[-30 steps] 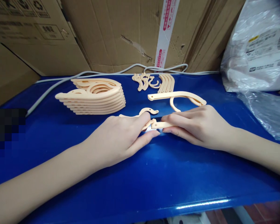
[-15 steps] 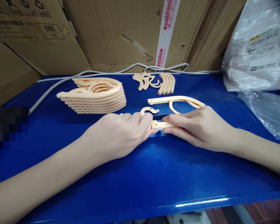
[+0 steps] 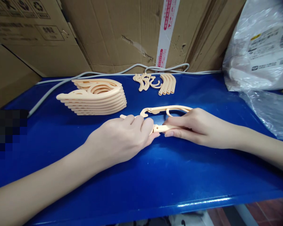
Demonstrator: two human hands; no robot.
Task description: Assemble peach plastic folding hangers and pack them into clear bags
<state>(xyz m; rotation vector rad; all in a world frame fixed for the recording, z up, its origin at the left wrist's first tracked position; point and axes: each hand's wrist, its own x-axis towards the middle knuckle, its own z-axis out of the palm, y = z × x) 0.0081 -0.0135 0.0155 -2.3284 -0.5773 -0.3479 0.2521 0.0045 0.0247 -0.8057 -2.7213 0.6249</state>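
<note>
The fingers [image 3: 138, 122] of my left hand [image 3: 122, 135] are curled tight over a cream plastic piece, mostly hidden beneath them; one end [image 3: 124, 116] pokes out beyond my knuckles. The thumb and fingers of my right hand [image 3: 202, 127] pinch a cream bar [image 3: 163, 128], and its holed end meets my left fingertips, low over the counter [image 3: 141, 185]. Just behind, a curved hook [image 3: 143, 112] overlaps the end of a looped arm [image 3: 165, 108] that runs behind my right hand; I cannot tell whether they are joined. Farther back to the left sits a stack of cream hangers [image 3: 94, 102]. Near the back edge lie small hooks [image 3: 141, 82] beside four curved bars [image 3: 167, 84], before a pale cable [image 3: 85, 73] and cardboard [image 3: 120, 18]. A plastic bag [image 3: 257, 47] stands at far right.
</note>
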